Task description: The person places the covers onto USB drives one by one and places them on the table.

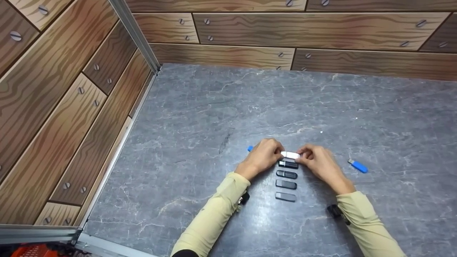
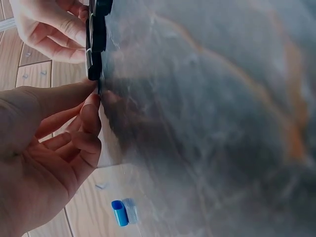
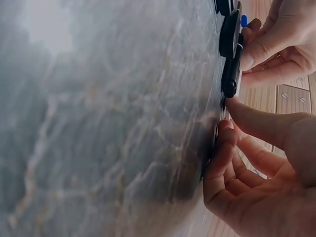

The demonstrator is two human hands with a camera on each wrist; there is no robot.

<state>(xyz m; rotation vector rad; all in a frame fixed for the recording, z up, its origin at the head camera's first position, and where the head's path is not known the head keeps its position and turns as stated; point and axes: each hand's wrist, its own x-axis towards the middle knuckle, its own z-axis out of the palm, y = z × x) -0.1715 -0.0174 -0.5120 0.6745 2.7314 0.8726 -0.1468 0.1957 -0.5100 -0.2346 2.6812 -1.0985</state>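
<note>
A white USB stick (image 1: 290, 155) lies crosswise at the far end of a column of dark USB sticks. My left hand (image 1: 262, 155) pinches its left end between thumb and fingers. At its right end, my right hand (image 1: 317, 159) does the same. Just below it sits a black USB stick (image 1: 288, 164) with a bare metal plug, and more dark sticks follow, down to a grey USB stick (image 1: 285, 196) nearest me. In both wrist views the dark sticks hide most of the white one.
To the right lies a blue USB stick (image 1: 358, 166) with its metal plug showing. A small blue cap (image 2: 119, 213) rests beyond my left hand. Wood-patterned walls (image 1: 250, 30) border the grey marbled table (image 1: 200, 107) at the back and left.
</note>
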